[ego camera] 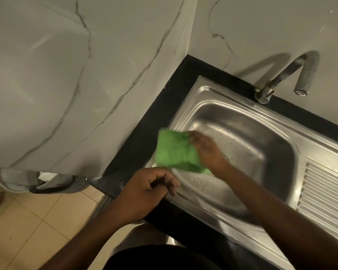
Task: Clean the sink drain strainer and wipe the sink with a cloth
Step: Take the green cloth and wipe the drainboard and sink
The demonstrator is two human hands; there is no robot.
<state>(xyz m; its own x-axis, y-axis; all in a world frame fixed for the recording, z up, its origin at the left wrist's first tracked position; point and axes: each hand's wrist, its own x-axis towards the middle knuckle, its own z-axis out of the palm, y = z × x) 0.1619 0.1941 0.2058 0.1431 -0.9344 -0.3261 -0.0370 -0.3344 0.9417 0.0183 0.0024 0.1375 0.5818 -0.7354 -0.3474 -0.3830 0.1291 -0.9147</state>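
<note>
Head view: right hand point(207, 151) grips green cloth point(176, 152) at sink point(261, 121) rim

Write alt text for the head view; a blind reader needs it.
The right hand holds a green cloth at the left edge of a steel sink. The left hand rests curled on the near rim, with a tap behind.
</note>
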